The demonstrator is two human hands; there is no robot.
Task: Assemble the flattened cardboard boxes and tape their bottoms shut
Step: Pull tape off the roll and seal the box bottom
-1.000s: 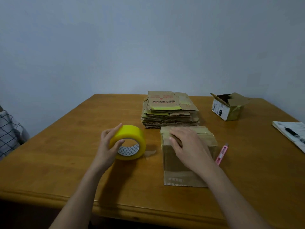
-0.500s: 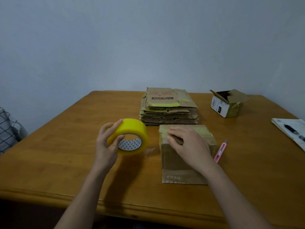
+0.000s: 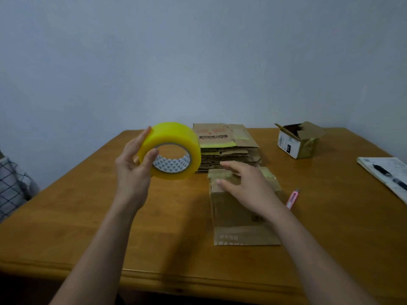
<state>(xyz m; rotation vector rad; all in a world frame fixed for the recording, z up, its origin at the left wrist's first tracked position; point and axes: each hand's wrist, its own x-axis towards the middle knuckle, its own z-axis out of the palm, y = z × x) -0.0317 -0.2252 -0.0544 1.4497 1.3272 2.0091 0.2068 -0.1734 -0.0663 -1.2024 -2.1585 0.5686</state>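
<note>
Both forearms are bare from the frame's bottom edge up to the wrists, with no sleeve showing. The left hand and right hand seem to carry no ring, watch or glove, though motion blur softens the fingers.

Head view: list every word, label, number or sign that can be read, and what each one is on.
Nothing can be read.
Top sheet of the flattened box stack: dark printed band and red marks, too blurred.
Box under the right hand: print on the front face and flap, too blurred.
Open small box: white label with dark codes, too small.
Booklet: faint print, unreadable.
Tape roll: triangle pattern in the core, no words.
</note>
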